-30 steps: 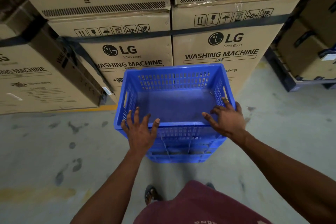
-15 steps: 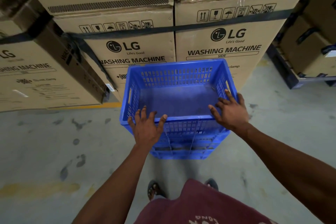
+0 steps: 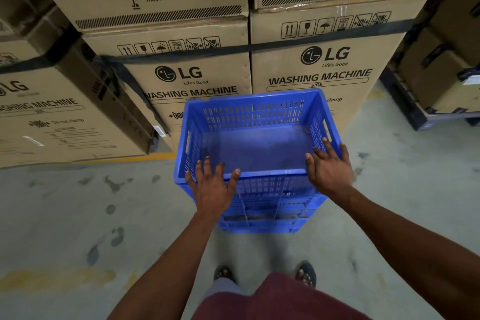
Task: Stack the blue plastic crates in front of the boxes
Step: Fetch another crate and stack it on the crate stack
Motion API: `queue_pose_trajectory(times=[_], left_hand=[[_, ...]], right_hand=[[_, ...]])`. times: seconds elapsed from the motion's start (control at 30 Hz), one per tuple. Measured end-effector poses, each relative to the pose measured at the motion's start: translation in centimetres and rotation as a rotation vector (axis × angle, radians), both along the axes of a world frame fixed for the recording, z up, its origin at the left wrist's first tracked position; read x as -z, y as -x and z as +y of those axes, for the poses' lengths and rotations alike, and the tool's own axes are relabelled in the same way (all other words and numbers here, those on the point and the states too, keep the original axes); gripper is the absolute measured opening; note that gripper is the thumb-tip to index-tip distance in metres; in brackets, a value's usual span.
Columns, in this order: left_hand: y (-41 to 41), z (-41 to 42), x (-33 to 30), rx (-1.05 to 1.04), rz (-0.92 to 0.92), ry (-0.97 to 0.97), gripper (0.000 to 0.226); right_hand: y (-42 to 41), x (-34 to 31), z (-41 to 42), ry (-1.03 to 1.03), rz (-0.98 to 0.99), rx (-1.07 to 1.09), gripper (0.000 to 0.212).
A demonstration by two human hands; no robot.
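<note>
Left hand (image 3: 211, 187), head view: fingers spread and nearly straight, palm down on near rim of top blue crate (image 3: 255, 149), at approx. 7 o'clock of the crate opening; nothing gripped, thumb angled toward 2 o'clock. Right hand (image 3: 328, 169): fingers also straight, laid flat over the near right corner of the rim at approx. 4 o'clock, fingertips reaching along the right wall; no curl round the rim visible. Top blue crate sits nested on a stack of blue crates (image 3: 265, 218), of which only the near walls show below it; count not clear. Stack stands on grey concrete floor (image 3: 78, 215), directly in front of cardboard boxes (image 3: 324, 65) marked "LG Washing Machine", which fill the 10 to 2 o'clock band; far crate wall lies close to box fronts, contact not discernible. Black strap (image 3: 298, 44) runs across box fronts. Yellow floor line (image 3: 155, 156) at 9 o'clock of stack. Sandalled feet (image 3: 305, 274) and maroon garment (image 3: 280, 299) at 6 o'clock.
</note>
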State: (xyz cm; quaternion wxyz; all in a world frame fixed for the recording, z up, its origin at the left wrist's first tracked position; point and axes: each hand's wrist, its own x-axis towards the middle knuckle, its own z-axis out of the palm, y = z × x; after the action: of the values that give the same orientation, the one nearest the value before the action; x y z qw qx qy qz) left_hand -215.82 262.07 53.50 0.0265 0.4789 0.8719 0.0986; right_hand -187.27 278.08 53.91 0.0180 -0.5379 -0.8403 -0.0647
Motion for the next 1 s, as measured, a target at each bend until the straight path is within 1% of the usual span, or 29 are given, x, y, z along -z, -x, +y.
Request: queue_pose_trajectory(times=[0.1,0.17,0.27,0.33,0.4,0.47,0.5,0.53,0.57,0.6,0.63,0.67,0.73,0.77,0.8,0.83,0.9,1.0], left_hand=[[0.5,0.2,-0.4,0.036,-0.036,0.046,0.079],[1.0,0.3,-0.7,0.082,-0.093,0.075,0.083],[2.3,-0.1,-0.5,0.175,-0.127,0.064,0.080],[3.1,-0.6,-0.1,0.253,-0.065,-0.064,0.070],[3.6,-1.2,0.3,0.378,0.005,-0.324,0.051],[3.5,-2.1,0.4,0.531,0.034,-0.600,0.033],[3.1,-2.6,0.2,0.603,0.014,-0.680,0.029],[2.7,-3.0,0.0,0.674,-0.039,-0.713,0.025],[2.1,-3.5,0.1,0.745,-0.123,-0.707,0.022],[1.5,-4.0,0.8,0.816,-0.229,-0.658,0.019],[1.0,-4.5,1.6,0.873,-0.325,-0.563,0.018],[0.3,-5.1,2.5,0.906,-0.401,-0.413,0.020],[-1.0,-6.6,4.0,0.888,-0.502,0.005,0.028],[-1.8,-7.7,4.6,0.870,-0.521,0.198,0.029],[-2.6,-8.8,5.5,0.872,-0.524,0.332,0.026],[-3.4,-10.0,6.8,0.884,-0.521,0.427,0.021],[-5.3,-12.5,9.3,0.920,-0.510,0.585,0.016],[-8.7,-16.7,12.5,1.047,-0.375,0.843,0.006]], right_hand=[[0.4,0.3,-0.4,-0.021,0.011,0.056,0.067],[0.8,0.4,-0.8,-0.026,0.032,0.135,0.063],[1.6,0.4,-3.1,-0.049,0.124,0.231,0.058],[2.6,0.6,-6.0,-0.090,0.207,0.253,0.052],[3.9,1.0,-9.5,-0.121,0.283,0.288,0.050],[5.1,1.8,-13.2,-0.129,0.341,0.357,0.049],[5.5,2.1,-15.1,-0.117,0.360,0.400,0.047],[5.7,2.6,-17.0,-0.088,0.367,0.441,0.043],[5.8,3.0,-18.9,-0.029,0.370,0.480,0.037],[5.7,3.3,-21.0,0.069,0.380,0.514,0.032],[5.4,3.9,-23.1,0.203,0.399,0.547,0.029],[5.0,4.7,-25.4,0.348,0.424,0.581,0.028],[3.9,6.5,-30.6,0.601,0.483,0.659,0.030],[3.2,7.4,-33.3,0.697,0.503,0.693,0.032],[2.6,8.2,-36.2,0.776,0.518,0.731,0.034],[1.9,8.9,-39.0,0.830,0.539,0.775,0.034],[0.6,10.0,-44.7,0.876,0.607,0.893,0.033],[-1.3,11.2,-52.7,0.905,0.708,1.113,0.031]])
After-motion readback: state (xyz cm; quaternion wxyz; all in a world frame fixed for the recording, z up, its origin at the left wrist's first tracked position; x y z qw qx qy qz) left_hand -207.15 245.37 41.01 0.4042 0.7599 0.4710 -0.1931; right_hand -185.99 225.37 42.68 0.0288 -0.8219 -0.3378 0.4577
